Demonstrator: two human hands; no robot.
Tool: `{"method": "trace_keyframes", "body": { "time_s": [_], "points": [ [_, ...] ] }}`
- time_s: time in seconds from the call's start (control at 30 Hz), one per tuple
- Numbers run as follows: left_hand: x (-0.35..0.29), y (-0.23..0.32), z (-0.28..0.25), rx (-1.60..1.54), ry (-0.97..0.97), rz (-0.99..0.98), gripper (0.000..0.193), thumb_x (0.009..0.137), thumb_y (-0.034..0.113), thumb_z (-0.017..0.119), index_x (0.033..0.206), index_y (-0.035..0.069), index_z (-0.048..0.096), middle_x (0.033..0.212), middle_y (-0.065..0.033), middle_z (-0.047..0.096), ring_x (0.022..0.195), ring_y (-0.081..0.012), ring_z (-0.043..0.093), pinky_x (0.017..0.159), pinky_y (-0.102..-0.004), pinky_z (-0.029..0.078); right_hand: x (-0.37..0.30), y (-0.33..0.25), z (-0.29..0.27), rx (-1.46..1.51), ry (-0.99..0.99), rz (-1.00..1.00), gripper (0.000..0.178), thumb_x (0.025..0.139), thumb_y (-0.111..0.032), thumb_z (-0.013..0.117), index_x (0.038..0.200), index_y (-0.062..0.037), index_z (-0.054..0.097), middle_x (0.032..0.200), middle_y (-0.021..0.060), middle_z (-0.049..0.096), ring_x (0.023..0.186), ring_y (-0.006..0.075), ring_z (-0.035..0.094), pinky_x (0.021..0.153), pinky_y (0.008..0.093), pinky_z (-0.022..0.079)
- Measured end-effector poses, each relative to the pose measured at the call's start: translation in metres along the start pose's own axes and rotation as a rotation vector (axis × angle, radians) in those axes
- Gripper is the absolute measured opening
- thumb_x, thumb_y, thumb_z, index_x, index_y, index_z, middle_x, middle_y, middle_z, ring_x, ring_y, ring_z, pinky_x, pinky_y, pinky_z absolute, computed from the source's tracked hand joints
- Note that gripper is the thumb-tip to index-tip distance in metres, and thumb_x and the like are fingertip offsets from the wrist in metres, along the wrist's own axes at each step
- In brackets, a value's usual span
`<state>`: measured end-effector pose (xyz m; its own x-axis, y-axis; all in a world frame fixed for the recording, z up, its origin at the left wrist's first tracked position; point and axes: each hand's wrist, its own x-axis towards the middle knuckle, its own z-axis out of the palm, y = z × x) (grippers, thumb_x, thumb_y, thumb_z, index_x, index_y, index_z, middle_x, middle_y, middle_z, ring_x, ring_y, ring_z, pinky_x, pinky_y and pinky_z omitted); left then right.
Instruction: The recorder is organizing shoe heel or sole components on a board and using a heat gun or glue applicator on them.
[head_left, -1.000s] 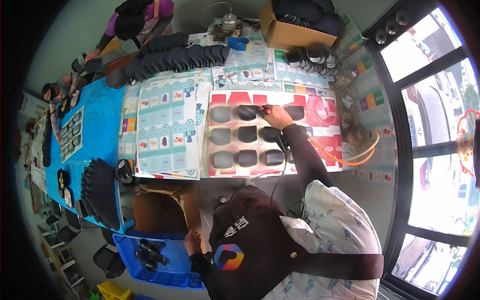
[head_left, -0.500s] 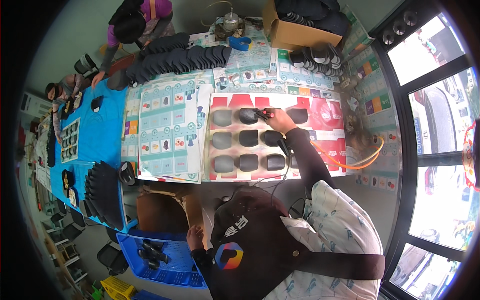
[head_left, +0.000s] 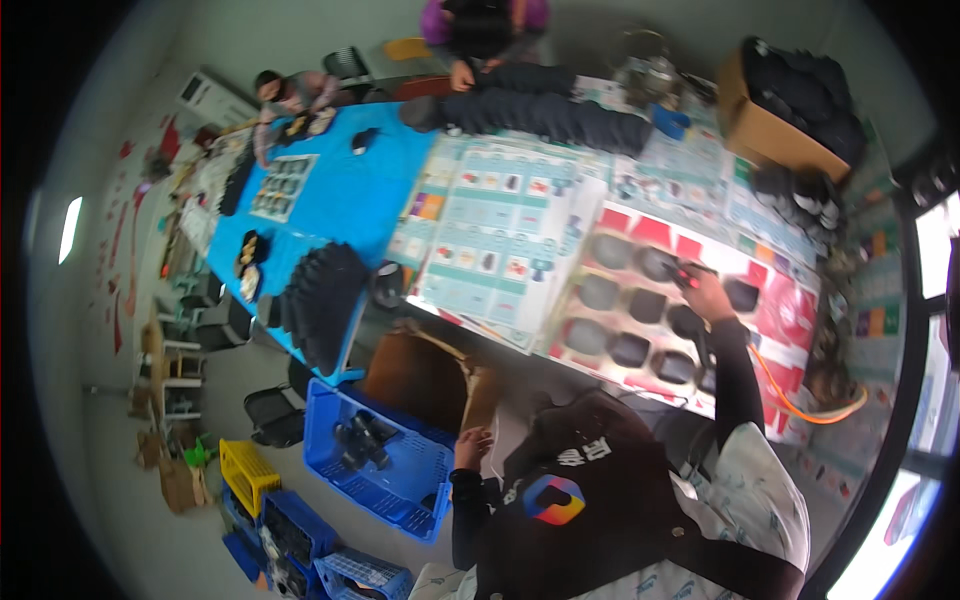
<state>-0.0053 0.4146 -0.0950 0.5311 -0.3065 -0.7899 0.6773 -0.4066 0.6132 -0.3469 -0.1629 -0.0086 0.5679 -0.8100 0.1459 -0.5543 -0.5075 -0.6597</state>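
Note:
My right hand is closed around a small black spray gun with red parts. It is over the upper row of dark rounded pads on a red-and-white board. Several pads lie in rows. A left-hand pad looks greyer than a black pad nearer me. An orange hose curves beside the board on the right. My left hand hangs below table height, its fingers loosely bent and apart, holding nothing. It is beside an open brown cardboard box and above a blue crate.
Stacked black pads line the table's far side. A cardboard box full of dark pieces stands far right. Printed sheets cover the middle. Two people work beyond, one at a blue-covered table. Yellow and blue crates sit lower left.
The view has swung left and tilted, so the board now appears farther right. My right hand still holds the spray gun over the upper row; my left hand still hangs by the box.

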Motion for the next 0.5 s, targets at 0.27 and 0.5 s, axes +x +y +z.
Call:
{"method": "trace_keyframes", "body": {
  "time_s": [0.27,0.5],
  "points": [
    [-0.01,0.008,-0.009,-0.061,0.0,0.017,0.023,0.098,0.027,0.064,0.111,0.008,0.065,0.094,-0.0067,0.072,0.08,-0.0177,0.07,0.066,-0.0283,0.05,-0.004,-0.03,-0.012,0.101,-0.107,0.252,0.057,0.07,-0.009,0.067,0.127,0.0021,0.065,0.107,0.0267,0.07,0.105,0.0393,0.067,0.092,0.0415,0.052],
    [-0.007,0.019,-0.007,-0.045,-0.014,0.026,0.022,0.099,0.026,0.063,0.11,0.007,0.066,0.096,-0.0065,0.071,0.08,-0.0168,0.069,0.067,-0.0266,0.049,-0.008,-0.052,-0.017,0.101,-0.106,0.328,0.057,0.069,-0.012,0.069,0.124,0.002,0.066,0.104,0.0331,0.067,0.104,0.0472,0.065,0.089,0.0465,0.054]
  ]
}}
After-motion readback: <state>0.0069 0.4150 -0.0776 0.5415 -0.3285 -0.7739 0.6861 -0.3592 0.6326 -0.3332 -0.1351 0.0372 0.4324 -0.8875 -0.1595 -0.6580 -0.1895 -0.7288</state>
